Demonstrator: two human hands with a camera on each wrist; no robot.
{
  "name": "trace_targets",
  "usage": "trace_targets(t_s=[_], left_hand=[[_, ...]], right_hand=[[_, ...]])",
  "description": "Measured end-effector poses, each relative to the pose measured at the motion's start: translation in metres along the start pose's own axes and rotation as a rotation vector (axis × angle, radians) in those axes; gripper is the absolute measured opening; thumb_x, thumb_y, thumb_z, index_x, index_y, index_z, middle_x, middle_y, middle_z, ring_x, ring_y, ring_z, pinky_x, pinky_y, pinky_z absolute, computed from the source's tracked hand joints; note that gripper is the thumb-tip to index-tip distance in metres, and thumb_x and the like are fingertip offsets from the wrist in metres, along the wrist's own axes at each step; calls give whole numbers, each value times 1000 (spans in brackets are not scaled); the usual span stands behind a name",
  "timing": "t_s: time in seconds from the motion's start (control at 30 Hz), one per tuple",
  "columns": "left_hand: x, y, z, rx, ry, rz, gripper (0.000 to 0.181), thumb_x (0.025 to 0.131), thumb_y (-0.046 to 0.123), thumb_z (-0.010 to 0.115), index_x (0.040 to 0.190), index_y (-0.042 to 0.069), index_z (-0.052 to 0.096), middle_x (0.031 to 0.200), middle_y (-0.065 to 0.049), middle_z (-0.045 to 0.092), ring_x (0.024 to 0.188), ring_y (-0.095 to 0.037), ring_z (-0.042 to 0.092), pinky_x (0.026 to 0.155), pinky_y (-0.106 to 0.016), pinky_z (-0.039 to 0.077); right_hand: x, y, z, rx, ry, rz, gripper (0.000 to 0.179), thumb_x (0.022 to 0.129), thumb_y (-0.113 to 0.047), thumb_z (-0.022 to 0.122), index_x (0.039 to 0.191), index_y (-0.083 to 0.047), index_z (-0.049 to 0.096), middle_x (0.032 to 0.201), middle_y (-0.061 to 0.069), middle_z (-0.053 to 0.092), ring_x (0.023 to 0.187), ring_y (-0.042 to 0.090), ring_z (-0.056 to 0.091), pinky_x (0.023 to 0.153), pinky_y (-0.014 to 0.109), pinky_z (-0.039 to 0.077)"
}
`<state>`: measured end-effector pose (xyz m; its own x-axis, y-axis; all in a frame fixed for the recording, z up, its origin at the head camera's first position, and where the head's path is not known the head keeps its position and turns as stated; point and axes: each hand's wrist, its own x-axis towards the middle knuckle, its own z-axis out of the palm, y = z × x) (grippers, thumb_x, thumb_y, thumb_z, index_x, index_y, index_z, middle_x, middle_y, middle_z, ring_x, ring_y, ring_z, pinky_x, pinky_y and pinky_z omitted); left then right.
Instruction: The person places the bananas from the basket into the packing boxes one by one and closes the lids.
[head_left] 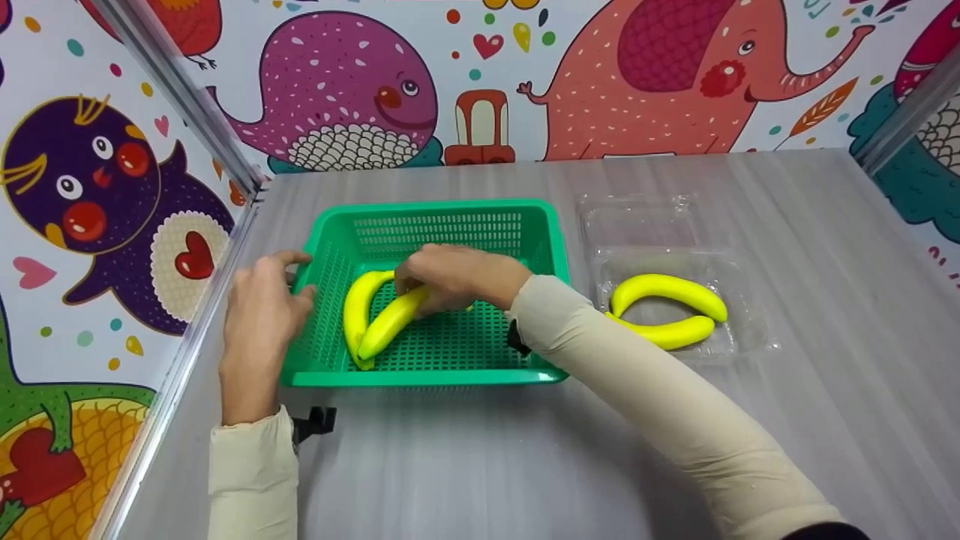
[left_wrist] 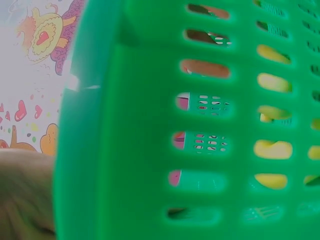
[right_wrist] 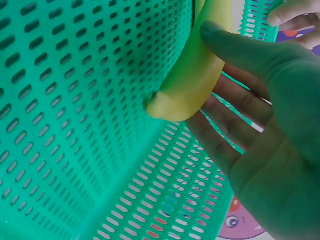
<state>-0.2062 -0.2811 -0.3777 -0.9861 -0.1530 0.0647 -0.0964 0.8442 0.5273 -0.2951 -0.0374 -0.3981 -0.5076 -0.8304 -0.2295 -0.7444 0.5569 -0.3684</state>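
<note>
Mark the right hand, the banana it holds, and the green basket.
Right hand [head_left: 456, 274], head view: back of the hand.
Held banana [right_wrist: 192, 86], right wrist view: its side.
Green basket [head_left: 427, 377], head view: near rim.

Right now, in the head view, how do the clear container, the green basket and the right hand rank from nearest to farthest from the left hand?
1. Green basket: its left rim is at the left hand's fingers.
2. Right hand: over the basket's middle, holding a banana.
3. Clear container: to the basket's right.
</note>
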Motion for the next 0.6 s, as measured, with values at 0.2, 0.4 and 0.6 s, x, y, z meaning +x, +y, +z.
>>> trace_targets(t_s=[0.2,0.4,0.6], left_hand=[[1,0,0,1,-10,-11,45,103,7,70,147,0,64,136,-36,69,124,-54,67,104,-67,56],[0,0,1,3,-2,-4,44,103,6,70,146,0,65,134,-35,70,122,-54,68,101,-66,57],[0,0,1,3,15,10,43,102,4,70,144,-1,66,133,-36,70,121,-55,68,101,-68,57]], right_hand=[[-9,-7,-5,5,15,-26,36,102,-29,78,133,-11,73,122,1,77,101,19,66,100,32,60],[-19,-8,-12,29,38,-37,39,102,-29,78,136,-11,72,127,2,77,107,17,69,106,32,59],[-34,-8,-27,60,111,-69,36,102,-29,78,133,-10,73,124,4,77,108,19,70,104,33,59]])
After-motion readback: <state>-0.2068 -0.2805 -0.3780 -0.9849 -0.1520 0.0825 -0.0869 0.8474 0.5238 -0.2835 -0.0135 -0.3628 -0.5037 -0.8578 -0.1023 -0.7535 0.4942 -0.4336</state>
